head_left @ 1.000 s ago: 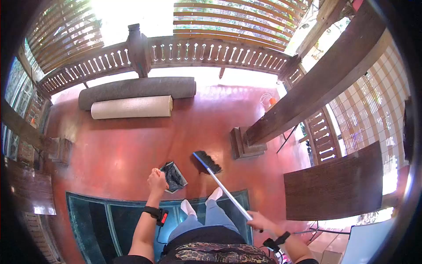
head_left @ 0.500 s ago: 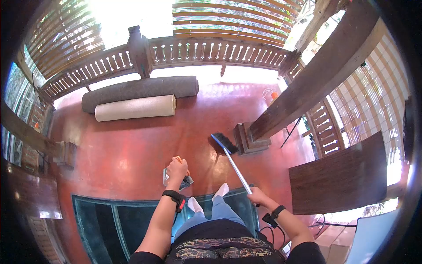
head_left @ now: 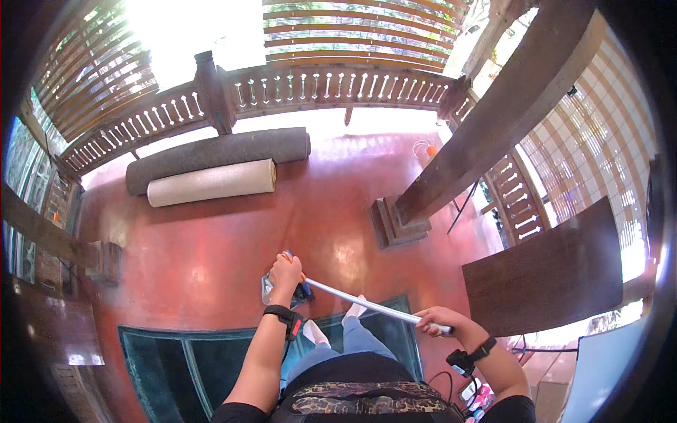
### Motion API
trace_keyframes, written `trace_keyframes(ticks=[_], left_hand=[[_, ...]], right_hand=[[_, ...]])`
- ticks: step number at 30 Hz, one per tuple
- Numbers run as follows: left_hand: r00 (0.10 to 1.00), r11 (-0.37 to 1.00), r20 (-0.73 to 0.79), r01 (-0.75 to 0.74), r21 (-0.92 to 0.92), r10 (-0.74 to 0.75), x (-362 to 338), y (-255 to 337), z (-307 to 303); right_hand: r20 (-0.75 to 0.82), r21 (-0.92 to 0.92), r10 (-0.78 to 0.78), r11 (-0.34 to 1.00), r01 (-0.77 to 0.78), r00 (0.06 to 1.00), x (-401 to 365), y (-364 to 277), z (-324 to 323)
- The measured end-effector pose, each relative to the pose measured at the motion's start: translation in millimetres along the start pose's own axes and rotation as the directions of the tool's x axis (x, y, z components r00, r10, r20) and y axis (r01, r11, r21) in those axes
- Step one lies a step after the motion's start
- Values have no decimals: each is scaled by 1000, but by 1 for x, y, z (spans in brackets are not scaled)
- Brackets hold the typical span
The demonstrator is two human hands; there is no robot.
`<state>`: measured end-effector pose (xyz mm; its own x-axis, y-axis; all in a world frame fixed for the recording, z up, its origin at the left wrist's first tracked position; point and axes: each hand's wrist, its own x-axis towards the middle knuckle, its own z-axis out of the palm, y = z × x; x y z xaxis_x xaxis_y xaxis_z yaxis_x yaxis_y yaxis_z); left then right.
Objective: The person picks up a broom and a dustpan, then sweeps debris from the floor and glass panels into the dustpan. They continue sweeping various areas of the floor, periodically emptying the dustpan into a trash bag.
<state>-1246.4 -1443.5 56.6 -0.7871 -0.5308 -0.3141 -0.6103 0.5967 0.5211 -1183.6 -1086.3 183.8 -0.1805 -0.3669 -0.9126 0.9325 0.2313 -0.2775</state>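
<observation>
My left hand (head_left: 285, 271) is closed around the orange handle of a dustpan (head_left: 267, 289), which hangs just above the red floor and is partly hidden by the hand. My right hand (head_left: 438, 321) grips the silver pole of a broom (head_left: 374, 304) near its dark end. The pole slants leftward from there to the dustpan. At that end the dark bristles and a bit of blue show beside and behind my left hand, though how they touch the dustpan is hard to make out.
Two rolled mats (head_left: 211, 182) lie near the wooden railing (head_left: 338, 86). A thick wooden post (head_left: 486, 134) stands at the right on a square base. Dark boards (head_left: 543, 271) are at the right, and a dark green panel (head_left: 159, 366) lies by my feet.
The broom head has swung left from beside the post base to the dustpan. My right hand has moved slightly right along with the pole's end.
</observation>
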Motion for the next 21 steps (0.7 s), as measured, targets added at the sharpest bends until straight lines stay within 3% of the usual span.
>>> trace_keyframes(ticks=[2,6,9,10,12,14,17,21], left_hand=[[1000,1000,-17,-4,-15,3,-2,-13,-8],[998,992,-40,40,-117,-45,-11,-73,-32],[992,869,-111,0,-495,-64,-25,-165,-38],[990,776,-119,-13,-630,-80,-38,-188,-46],[974,692,-163,-12,-722,-154,-72,-218,-66],[966,489,-163,-46,-871,-199,-109,-227,-87],[946,322,-131,-29,-946,-297,-140,-271,-84],[917,357,-188,-54,-933,-353,-165,-259,-91]], right_hand=[[-45,-2,-29,1000,28,999,-17,-13,5],[-135,-355,-292,907,229,947,-2,-29,4],[-190,-605,-470,747,274,862,72,-41,-5],[-194,-695,-532,667,267,824,100,-49,-8],[-301,-745,-534,649,154,790,155,-65,-10],[-327,-774,-566,620,129,757,201,-79,-13],[-346,-869,-618,495,8,706,219,-94,23],[-263,-917,-618,399,7,741,254,-85,36]])
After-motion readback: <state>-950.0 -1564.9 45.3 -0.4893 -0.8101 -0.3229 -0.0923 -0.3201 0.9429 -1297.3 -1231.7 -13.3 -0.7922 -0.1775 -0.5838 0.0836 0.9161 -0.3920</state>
